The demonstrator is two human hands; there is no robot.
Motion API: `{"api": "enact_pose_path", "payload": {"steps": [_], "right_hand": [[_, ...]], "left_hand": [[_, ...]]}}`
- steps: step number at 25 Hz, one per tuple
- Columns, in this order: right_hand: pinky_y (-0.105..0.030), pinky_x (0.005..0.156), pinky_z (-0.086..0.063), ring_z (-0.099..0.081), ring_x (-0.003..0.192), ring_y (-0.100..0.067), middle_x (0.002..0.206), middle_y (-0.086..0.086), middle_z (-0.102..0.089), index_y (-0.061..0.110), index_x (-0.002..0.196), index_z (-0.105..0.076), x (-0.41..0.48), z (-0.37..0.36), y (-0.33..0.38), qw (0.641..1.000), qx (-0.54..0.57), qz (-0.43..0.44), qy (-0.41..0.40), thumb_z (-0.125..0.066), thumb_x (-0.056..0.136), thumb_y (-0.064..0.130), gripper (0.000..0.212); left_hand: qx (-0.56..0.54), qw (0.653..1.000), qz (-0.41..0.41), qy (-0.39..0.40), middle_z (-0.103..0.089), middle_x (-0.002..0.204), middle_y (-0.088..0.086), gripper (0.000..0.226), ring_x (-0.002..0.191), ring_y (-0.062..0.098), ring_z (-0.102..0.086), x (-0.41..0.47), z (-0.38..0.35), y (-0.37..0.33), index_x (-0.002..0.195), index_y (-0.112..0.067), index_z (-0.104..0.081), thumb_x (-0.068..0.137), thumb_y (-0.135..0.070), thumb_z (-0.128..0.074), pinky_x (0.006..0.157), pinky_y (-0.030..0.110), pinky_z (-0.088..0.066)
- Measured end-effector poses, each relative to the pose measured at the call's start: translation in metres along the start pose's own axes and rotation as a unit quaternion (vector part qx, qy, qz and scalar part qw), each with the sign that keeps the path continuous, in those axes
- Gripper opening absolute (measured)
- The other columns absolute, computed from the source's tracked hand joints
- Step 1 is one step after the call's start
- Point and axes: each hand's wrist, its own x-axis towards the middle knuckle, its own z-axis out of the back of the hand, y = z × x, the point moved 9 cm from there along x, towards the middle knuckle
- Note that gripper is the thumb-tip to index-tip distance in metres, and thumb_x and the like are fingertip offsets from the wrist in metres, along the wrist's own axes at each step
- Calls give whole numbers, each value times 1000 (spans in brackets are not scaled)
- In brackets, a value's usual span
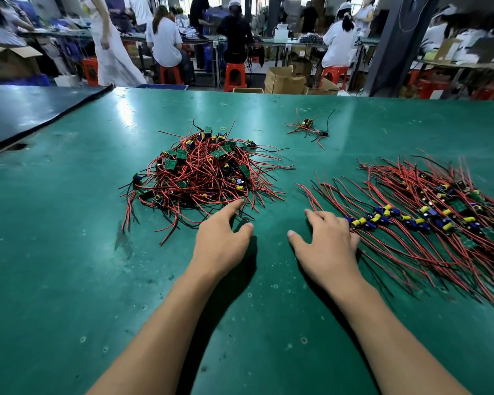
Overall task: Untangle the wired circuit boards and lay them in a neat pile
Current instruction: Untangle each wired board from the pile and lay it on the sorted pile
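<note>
tangle [200, 175] centre: likely light, limp, snag-prone; grip one board [180, 154] | left hand [221, 240] spread, empty | right hand [325, 248] flat, empty, against pile [428, 220] at right

Wired boards [180, 153] lie in three lots: one tangled heap [200, 178], one neat pile [428, 220], one small cluster [308, 128].

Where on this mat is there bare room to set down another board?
Widest: the green mat near and left of the tangled heap. Also the lane between that heap and the sorted rows, running up to the small far cluster. Crowded: the right side, where the rows' wires fan toward the near edge.
</note>
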Motion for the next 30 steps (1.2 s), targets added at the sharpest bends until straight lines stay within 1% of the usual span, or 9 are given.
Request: {"api": "enact_pose_path", "payload": {"steps": [4,6,9,13,18,21,24,27,30], "right_hand": [[-42,107,-22,-28,136,-20,150,4,-41,25,147,-44,-2,0,3,1000,11,19,-7,-58,90,53,65],[-40,106,-22,-31,134,-17,146,7,-46,26,143,-51,0,2,6,999,30,36,-14,-60,89,53,61],[-33,98,-25,-43,124,-16,130,8,-59,25,125,-67,3,7,13,994,78,65,-32,-65,89,45,40],[-37,93,-46,-59,99,-19,102,5,-69,19,100,-76,4,16,18,980,166,98,-56,-71,88,28,16],[-33,89,-49,-57,90,-9,100,7,-65,20,109,-73,6,12,20,976,189,104,-26,-77,83,26,27],[-40,90,-48,-59,96,-17,102,6,-65,23,117,-71,2,7,28,978,160,126,32,-67,75,50,51],[-36,80,-50,-57,79,-8,95,12,-65,28,122,-68,-4,1,37,967,189,150,88,-55,65,56,65],[-36,76,-55,-63,74,-9,88,13,-66,29,123,-67,-5,-4,37,959,225,133,114,-59,68,49,59],[-36,80,-56,-69,83,-8,90,9,-73,26,109,-72,-6,-4,35,953,259,122,102,-63,78,43,36]], "left_hand": [[-11,999,23,28,-61,134,-4,48,92,13,-63,5,-2,6,137,-32,-55,90,-31,-63,87,20,-44],[-44,999,23,2,-65,129,-7,40,98,5,-61,6,1,7,129,-28,-64,89,-31,-65,89,16,-40],[-101,994,22,-37,-73,111,-12,25,100,-4,-60,5,5,9,110,-25,-75,86,-31,-70,92,13,-38],[-170,984,21,-43,-75,82,-14,10,78,-3,-66,6,2,9,88,-24,-80,84,-30,-75,79,20,-49],[-303,948,27,92,-64,53,-4,15,35,4,-39,-6,-24,-7,74,-7,-76,84,-18,-73,38,15,-29],[-338,917,48,205,-48,40,0,15,33,9,-31,-22,-43,-18,75,-8,-75,78,-23,-76,37,18,-21],[-420,855,91,289,-49,39,-2,15,30,7,-39,-38,-54,-27,78,-5,-70,75,-19,-74,35,12,-28],[-421,837,85,338,-54,49,2,16,36,7,-42,-43,-53,-29,84,-8,-73,76,-22,-73,37,14,-33],[-427,823,74,368,-66,75,7,14,50,9,-47,-45,-54,-29,93,-15,-74,80,-21,-73,47,17,-41]]}}
